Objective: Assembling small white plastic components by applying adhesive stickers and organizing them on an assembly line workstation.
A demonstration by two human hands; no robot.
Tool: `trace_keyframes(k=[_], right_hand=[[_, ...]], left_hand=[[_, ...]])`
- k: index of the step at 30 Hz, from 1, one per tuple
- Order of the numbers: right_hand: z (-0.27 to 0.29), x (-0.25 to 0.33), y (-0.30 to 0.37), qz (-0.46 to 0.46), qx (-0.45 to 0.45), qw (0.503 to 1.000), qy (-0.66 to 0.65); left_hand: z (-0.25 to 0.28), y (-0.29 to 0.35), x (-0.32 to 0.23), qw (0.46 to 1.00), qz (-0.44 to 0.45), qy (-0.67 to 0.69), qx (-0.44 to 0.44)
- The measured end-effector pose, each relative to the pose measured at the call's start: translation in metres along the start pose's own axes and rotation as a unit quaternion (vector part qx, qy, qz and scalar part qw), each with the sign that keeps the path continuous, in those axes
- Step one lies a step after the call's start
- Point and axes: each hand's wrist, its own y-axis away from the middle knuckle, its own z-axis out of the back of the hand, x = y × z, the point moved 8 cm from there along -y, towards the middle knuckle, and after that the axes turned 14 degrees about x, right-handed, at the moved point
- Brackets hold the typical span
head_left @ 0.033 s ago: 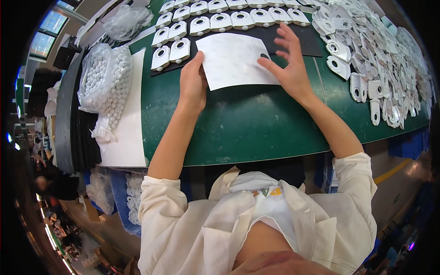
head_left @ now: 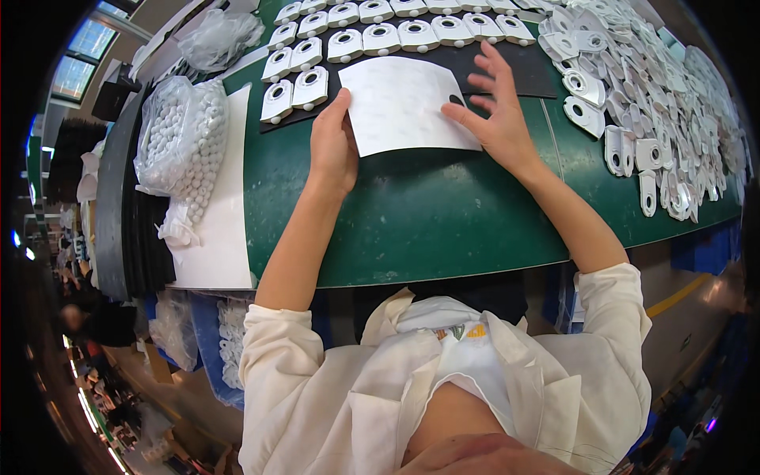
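My left hand grips the left edge of a white sheet, thumb in front and the other fingers mostly hidden behind. The sheet is held tilted above the green table and bows slightly. My right hand is at the sheet's right side, fingers spread apart, its thumb over the face of the sheet. Just above that thumb tip is a small black round spot; whether it is a mark, a hole or a sticker I cannot tell. Behind the sheet, white plastic parts with round holes stand in rows on a black mat.
A large heap of loose white parts covers the table's right side. To the left, a clear bag of white balls rests on a white board, beside stacked black sheets. A blue bin sits below the table edge.
My right hand has shifted slightly left, its thumb sliding a little further over the sheet. More of the black spot shows. My left hand keeps its grip.
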Motion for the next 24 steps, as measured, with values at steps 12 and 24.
trace_keyframes(k=[12, 24], right_hand=[[-0.026, -0.02, 0.003, -0.101, 0.07, 0.963, -0.239], [-0.02, -0.007, 0.001, -0.048, 0.047, 0.969, -0.236]], left_hand=[[-0.049, 0.022, 0.03, 0.942, -0.068, 0.017, 0.327], [-0.039, 0.02, 0.037, 0.967, -0.023, -0.124, 0.223]])
